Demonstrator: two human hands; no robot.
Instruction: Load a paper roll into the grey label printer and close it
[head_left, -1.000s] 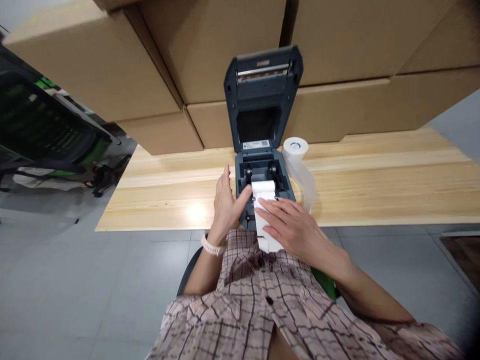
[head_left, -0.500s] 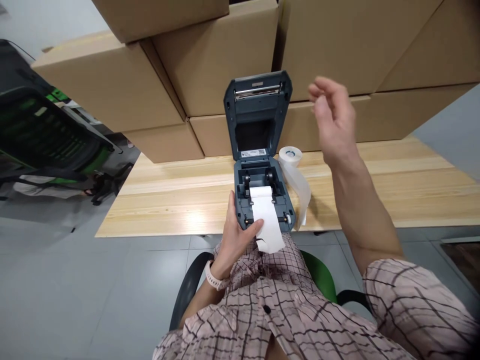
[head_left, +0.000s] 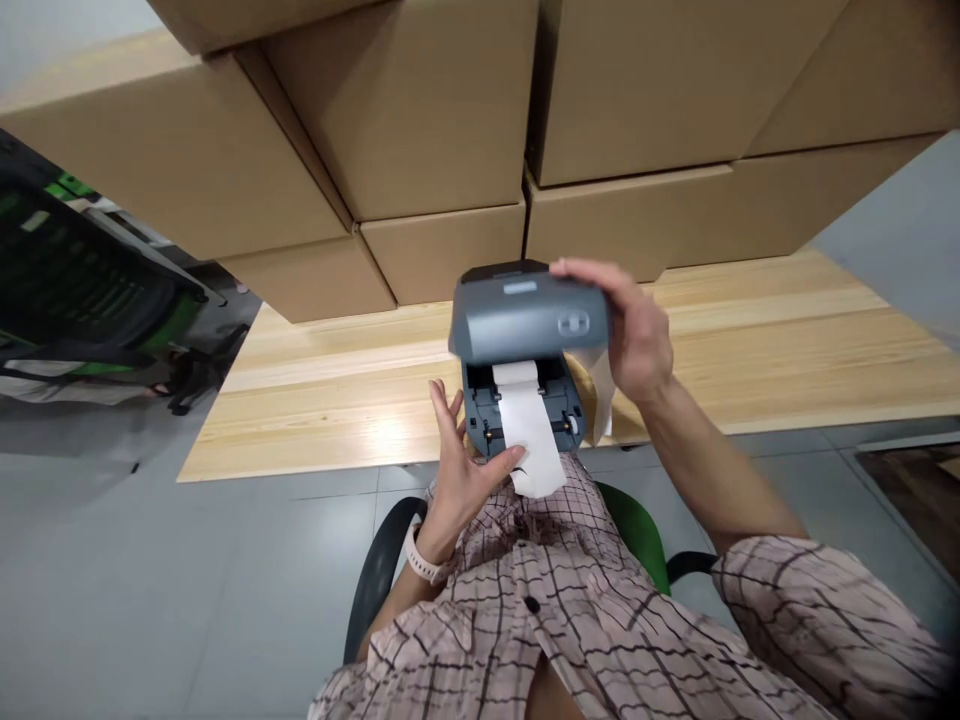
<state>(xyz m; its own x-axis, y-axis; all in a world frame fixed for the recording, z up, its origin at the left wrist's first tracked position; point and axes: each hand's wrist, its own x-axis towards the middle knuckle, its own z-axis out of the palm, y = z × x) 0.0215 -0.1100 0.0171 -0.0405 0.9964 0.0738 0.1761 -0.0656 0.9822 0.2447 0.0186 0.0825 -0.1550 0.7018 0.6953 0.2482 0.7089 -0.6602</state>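
Note:
A dark grey label printer [head_left: 476, 420] stands at the table's front edge, its lid [head_left: 525, 320] partly lowered over the body. My right hand [head_left: 637, 335] is wrapped round the lid's right side, fingers on top. Out of the printer a white label strip [head_left: 529, 430] runs forward and hangs past the front edge, its end torn. My left hand [head_left: 469, 475] lies at the printer's front left corner, fingers spread, with the thumb resting on the strip's left edge. The lid hides the upper part of the paper bay.
Stacked cardboard boxes [head_left: 442, 120] line the back of the wooden table [head_left: 315, 400]. A loose length of label backing [head_left: 602, 395] curls down at the printer's right, partly behind my right hand. A black and green office chair [head_left: 82, 270] stands on the left.
My right hand has come down from the raised position and taken hold of the lid. The lid has swung from upright to partly lowered. My left thumb stays on the strip.

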